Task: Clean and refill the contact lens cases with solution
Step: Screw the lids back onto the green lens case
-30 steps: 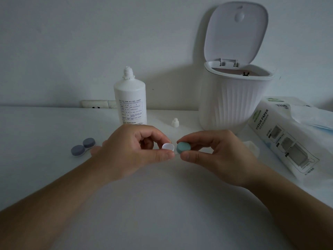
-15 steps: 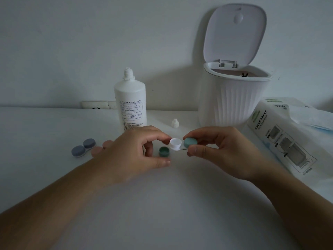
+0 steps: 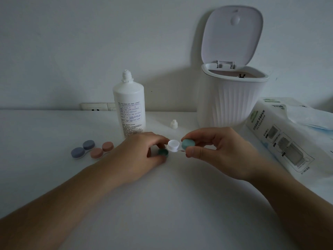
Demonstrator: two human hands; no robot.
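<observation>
at mid worktop (image 3: 162, 204), right hand (image 3: 219, 152) pinching the teal-capped end of a white lens case (image 3: 173, 145), its other well uncapped. left hand (image 3: 138, 156) just beside, fingers curled on a loose teal cap (image 3: 163, 152) set down on the worktop. farther left, blue case (image 3: 82, 149) and pink case (image 3: 101, 150), both capped. behind, solution bottle (image 3: 128, 105), its small cap (image 3: 173, 124), open bin (image 3: 232, 98), tissue pack (image 3: 288, 138).
</observation>
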